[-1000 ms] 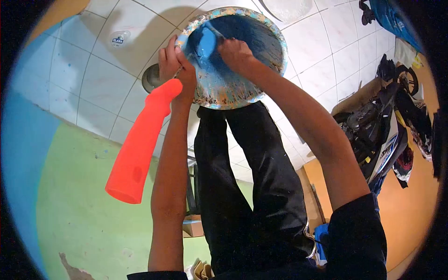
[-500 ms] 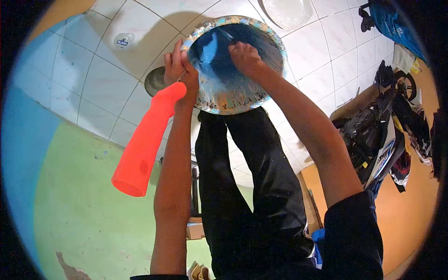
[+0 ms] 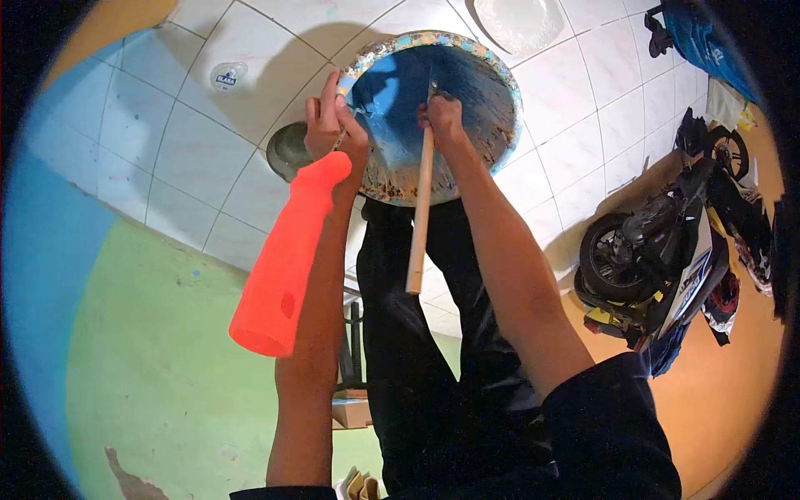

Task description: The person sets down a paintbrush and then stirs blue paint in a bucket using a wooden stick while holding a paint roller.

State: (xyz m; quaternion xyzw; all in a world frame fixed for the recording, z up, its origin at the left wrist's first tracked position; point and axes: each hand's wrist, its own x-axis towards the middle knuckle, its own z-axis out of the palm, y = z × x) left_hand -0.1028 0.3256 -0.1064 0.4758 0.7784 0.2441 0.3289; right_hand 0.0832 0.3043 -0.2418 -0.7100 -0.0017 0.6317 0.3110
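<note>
A paint-spattered bucket with a blue-coated inside stands between my hands, its opening towards me. My left hand is closed at the bucket's left rim, around the thin metal rod of a tool with a large orange-red plastic handle. That handle hangs down over my left forearm. In my right hand, over the bucket's opening, is a tool with a long pale wooden handle. Its handle points down towards my legs, and a short metal part shows above my fingers.
A round dark dish sits left of the bucket on white floor tiles. A clear lid with a blue label lies farther left, and a white tray is behind. On the right stands a motorcycle.
My right hand has turned and moved slightly right and down, and the wooden handle now shows below it. The bucket and orange-red handle appear a little farther right as the view shifts.
</note>
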